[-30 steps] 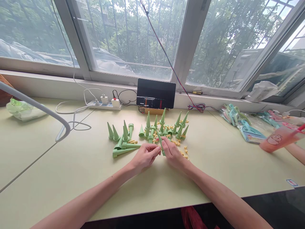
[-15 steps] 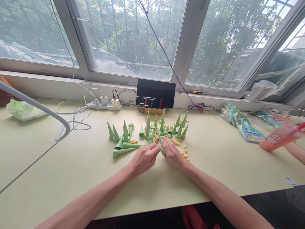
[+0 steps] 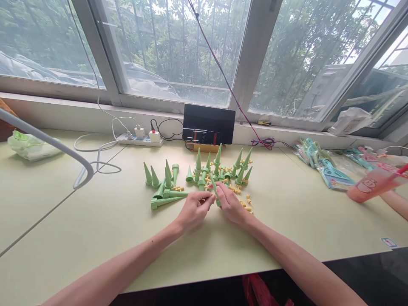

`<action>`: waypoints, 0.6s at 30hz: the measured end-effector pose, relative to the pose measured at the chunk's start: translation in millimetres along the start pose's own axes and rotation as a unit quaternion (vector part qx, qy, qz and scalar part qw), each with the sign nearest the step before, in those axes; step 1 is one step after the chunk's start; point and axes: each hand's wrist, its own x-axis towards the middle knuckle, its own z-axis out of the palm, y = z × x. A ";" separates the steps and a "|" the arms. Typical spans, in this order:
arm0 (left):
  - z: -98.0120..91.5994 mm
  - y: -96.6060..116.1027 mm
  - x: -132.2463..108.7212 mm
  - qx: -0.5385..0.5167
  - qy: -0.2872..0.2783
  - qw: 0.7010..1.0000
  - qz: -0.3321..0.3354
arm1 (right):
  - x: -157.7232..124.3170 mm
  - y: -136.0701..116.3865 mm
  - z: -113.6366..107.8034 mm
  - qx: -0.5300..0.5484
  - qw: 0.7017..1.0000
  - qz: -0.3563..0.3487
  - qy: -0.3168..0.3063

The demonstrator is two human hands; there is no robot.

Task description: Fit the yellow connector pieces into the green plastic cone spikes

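Two bare hands meet at the centre of the frame above a pale green table (image 3: 280, 221). The right hand (image 3: 232, 206) is closed around a green cone (image 3: 215, 190), its tip pointing toward the top of the frame. The left hand (image 3: 195, 209) is partly curled, thumb and forefinger drawn together just beside the cone; whether they grip a small part cannot be told. Left of centre, a group of green spikes (image 3: 165, 202) includes some upright and some lying. Further spikes stand beyond the hands, among yellow fittings (image 3: 237, 190). At upper centre, a dark tablet (image 3: 208, 120) leans behind a phone (image 3: 208, 137).
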 end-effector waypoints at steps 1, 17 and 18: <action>-0.6 1.3 0.4 -0.062 -0.021 0.997 -0.052 | -0.1 0.2 0.0 -0.002 1.000 -0.004 -0.002; -1.5 1.8 0.4 -0.278 -0.075 0.940 -0.184 | -0.3 -0.4 -1.5 0.005 1.000 -0.023 -0.020; -1.1 2.0 -0.2 -0.268 -0.072 0.945 -0.176 | -0.3 -0.7 -1.5 0.006 1.000 -0.023 -0.019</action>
